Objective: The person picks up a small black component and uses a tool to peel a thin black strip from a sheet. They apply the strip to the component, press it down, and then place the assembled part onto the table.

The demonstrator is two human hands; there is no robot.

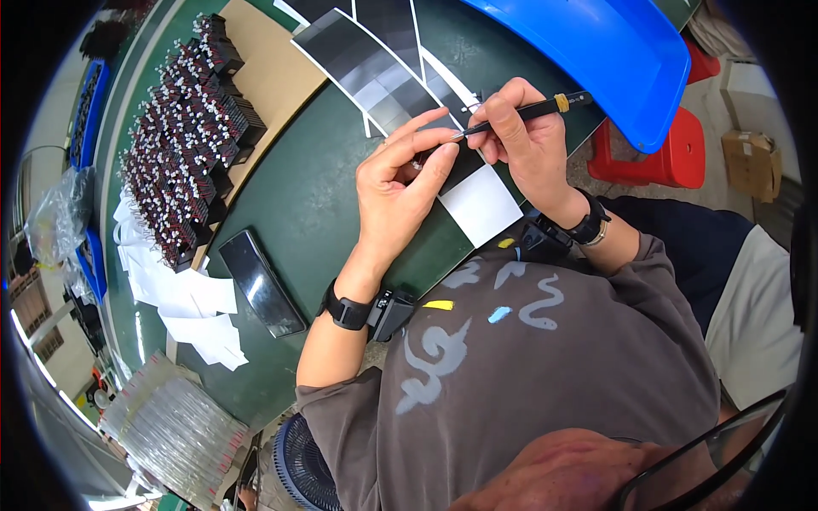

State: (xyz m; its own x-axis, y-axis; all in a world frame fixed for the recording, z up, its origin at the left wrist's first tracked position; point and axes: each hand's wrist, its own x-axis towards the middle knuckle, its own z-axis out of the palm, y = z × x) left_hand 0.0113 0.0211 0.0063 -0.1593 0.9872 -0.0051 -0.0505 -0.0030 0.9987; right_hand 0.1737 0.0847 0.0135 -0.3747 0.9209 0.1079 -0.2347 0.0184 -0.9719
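Nearest the person, at the counter's (324, 196) near edge, the left hand (400, 187) has its fingers pinched narrow around a small dark part (423, 158), held just above a strip of grey, black and white squares (400, 81). What kind of part it is cannot be told; it is mostly hidden by the fingertips. The right hand (524, 140) grips a slim black pen-like tool with a yellow band (532, 109), closed around its shaft, and the metal tip meets the small dark part between the left thumb and forefinger. Both wrists carry black bands.

To the left along the near edge lies a dark flat phone-like slab (260, 283), face up, and beside it a loose heap of white paper slips (183, 298). At the near left corner sit bundles of clear tubes (170, 422).

Farther in, on a brown board (273, 72) toward the left side, stands a dense block of small black components with pale tops (183, 136), packed in rows. The chequered strip runs on diagonally toward the far edge. Past the far right corner hangs a blue plastic tray (605, 51), with a red stool (673, 153) beneath it.
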